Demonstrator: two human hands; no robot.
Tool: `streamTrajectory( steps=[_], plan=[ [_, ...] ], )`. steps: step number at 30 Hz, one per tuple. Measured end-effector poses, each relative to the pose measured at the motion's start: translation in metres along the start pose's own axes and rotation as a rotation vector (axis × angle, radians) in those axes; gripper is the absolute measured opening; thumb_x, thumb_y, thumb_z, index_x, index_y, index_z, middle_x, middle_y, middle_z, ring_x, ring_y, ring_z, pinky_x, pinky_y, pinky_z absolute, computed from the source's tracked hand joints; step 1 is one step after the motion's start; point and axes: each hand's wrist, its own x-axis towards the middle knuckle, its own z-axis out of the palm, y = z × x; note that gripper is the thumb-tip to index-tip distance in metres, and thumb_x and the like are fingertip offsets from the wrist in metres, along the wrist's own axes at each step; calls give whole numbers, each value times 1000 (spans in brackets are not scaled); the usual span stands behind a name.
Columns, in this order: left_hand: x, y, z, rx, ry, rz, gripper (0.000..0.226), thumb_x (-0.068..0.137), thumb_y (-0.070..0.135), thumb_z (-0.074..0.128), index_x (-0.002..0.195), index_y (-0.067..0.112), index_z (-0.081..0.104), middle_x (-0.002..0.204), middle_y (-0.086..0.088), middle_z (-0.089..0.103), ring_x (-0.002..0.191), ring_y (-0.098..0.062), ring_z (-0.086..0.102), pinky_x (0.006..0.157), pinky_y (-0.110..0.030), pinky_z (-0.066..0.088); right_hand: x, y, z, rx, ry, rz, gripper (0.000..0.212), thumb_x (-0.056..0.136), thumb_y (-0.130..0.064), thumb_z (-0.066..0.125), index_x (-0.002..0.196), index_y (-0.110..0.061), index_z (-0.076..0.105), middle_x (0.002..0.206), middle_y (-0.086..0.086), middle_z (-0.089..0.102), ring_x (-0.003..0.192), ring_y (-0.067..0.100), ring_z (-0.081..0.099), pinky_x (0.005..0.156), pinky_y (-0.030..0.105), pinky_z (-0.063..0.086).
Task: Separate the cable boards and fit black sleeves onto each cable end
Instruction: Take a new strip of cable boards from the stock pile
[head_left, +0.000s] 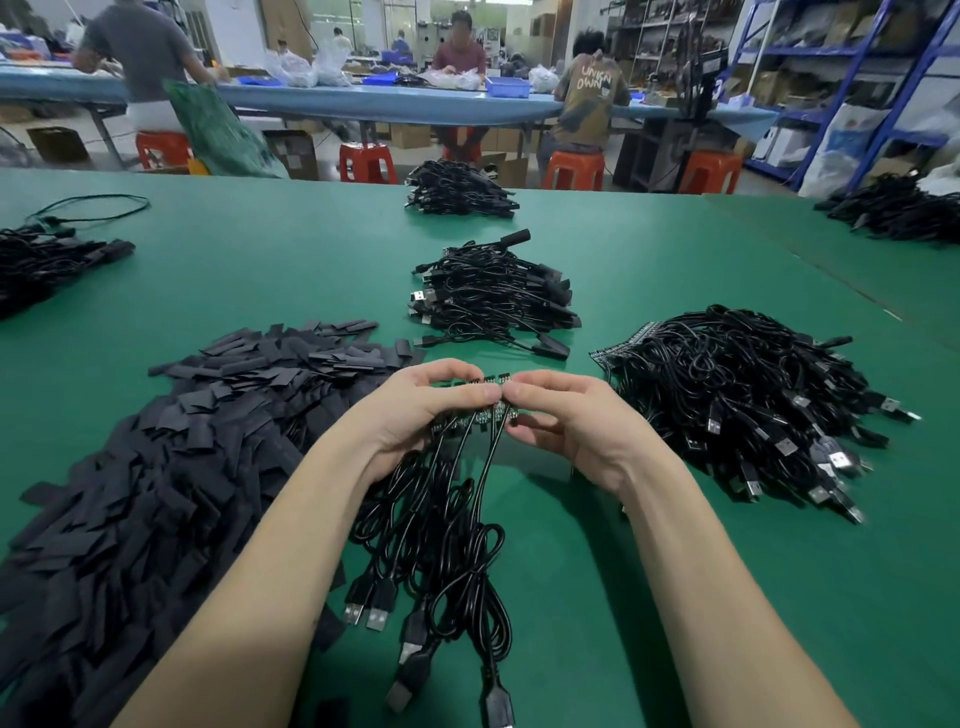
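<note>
**Board strip held for snapping**

The left hand and right hand are both closed on a strip of joined cable boards, pinched from either side with fingertips meeting near its middle. The strip's long axis runs left to right between them; its cables hang toward the body. The black sleeves are heaped just beside the left hand, nearer it. Finished cables are piled farther off.

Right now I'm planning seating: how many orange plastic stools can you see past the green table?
4, in a row beyond the table's far edge: far left, left of centre, right of centre, far right. The seated person may hide another.
</note>
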Motion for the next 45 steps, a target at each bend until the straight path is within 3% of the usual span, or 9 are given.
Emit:
streamTrajectory(
  steps=[4, 9, 18, 25, 30, 35, 40, 43, 45],
  plan=[
    [-2, 1, 5, -10, -14, -22, 39, 57, 40, 92, 91, 27, 79, 96, -2, 77, 85, -16, 66, 90, -40, 46, 1, 0, -3, 31, 7, 59, 35, 61, -18, 84, 94, -7, 76, 81, 3, 74, 66, 12, 69, 64, 21, 59],
    [-2, 3, 4, -92, -101, -40, 23, 68, 30, 86, 89, 23, 80, 87, -2, 76, 69, -11, 70, 55, -23, 54, -5, 2, 6, 284, -17, 180, 10, 79, -5, 75, 70, -8, 80, 73, 2, 73, 61, 7, 69, 59, 19, 58],
    [-3, 1, 7, -279, -204, -12, 11, 79, 22, 78, 89, 20, 80, 89, -3, 76, 74, -14, 71, 68, -26, 57, -10, 2, 9, 540, -118, 222, 10, 75, -2, 75, 84, 2, 78, 83, 13, 71, 63, 15, 70, 56, 20, 59],
    [4, -1, 6, 639, 291, 361, 23, 79, 40, 84, 99, 37, 74, 101, 21, 71, 99, 0, 65, 90, -22, 51, -10, -19, -6, 100, 113, 10, 25, 64, -23, 85, 88, -20, 75, 74, -5, 70, 60, 10, 60, 54, 16, 53],
    [6, -5, 39, 21, 9, 250, 10, 92, 14, 74, 102, 14, 71, 91, -2, 77, 80, -16, 73, 74, -24, 58, -6, -16, -10, 85, 199, -53, 4, 82, -11, 80, 83, -14, 79, 77, 1, 72, 59, 10, 63, 56, 17, 54],
    [9, -17, 53, -84, 68, 217, 14, 91, 0, 71, 102, 6, 66, 91, -15, 75, 77, -20, 74, 70, -21, 57, -11, -21, -17, -120, 273, -84, 7, 88, -17, 77, 93, -13, 75, 93, 9, 71, 62, 13, 68, 60, 21, 57],
    [12, -22, 58, 40, 117, 221, 14, 91, 2, 70, 94, 15, 65, 77, 3, 72, 62, -13, 68, 58, -20, 51, -5, -34, 1, -765, 532, -423, 3, 86, -29, 73, 85, -27, 75, 82, -10, 74, 75, 4, 67, 73, 21, 51],
    [10, -24, 63, 160, 118, 207, 16, 91, 7, 72, 87, 21, 65, 75, 10, 71, 61, -11, 66, 65, -24, 50, 10, -43, 36, -1126, 345, -471, 7, 86, -28, 68, 84, -29, 75, 78, -19, 69, 76, -8, 62, 71, 7, 46],
    [9, -24, 62, 193, 152, 195, 16, 90, 7, 70, 83, 21, 65, 68, 12, 69, 58, -6, 63, 61, -22, 47, 29, -48, 57, -1351, 126, -300, 15, 88, -22, 65, 86, -34, 74, 92, -12, 72, 87, 7, 66, 84, 24, 56]
  ],
)
